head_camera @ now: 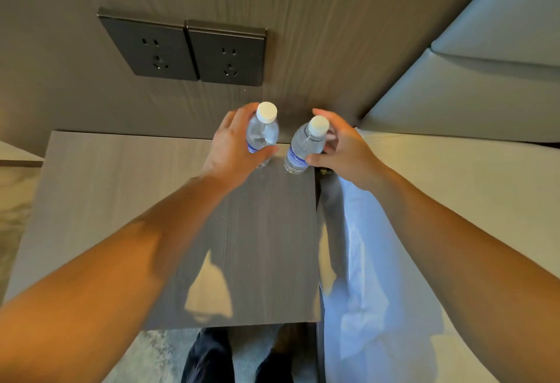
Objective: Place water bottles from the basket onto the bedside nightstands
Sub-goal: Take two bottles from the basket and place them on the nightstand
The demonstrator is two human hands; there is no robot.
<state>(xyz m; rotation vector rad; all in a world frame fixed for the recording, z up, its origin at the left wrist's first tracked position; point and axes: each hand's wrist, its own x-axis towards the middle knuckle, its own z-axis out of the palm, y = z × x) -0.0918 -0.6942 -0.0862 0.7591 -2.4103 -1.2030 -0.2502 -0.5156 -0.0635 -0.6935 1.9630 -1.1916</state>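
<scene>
Two clear water bottles with white caps and blue labels stand at the back right of the wooden nightstand (121, 200), close to the wall. My left hand (231, 147) wraps around the left bottle (263, 132), fingers behind it and thumb in front. The right bottle (304, 146) leans slightly; my right hand (342, 152) is at its right side, thumb touching the label and fingers spread loosely behind the neck. The basket is not in view.
Two dark wall sockets (185, 49) sit on the wood-panel wall above the nightstand. The bed (454, 185) with white sheets and a grey padded headboard (485, 79) lies to the right. My legs and the floor show below the nightstand's front edge.
</scene>
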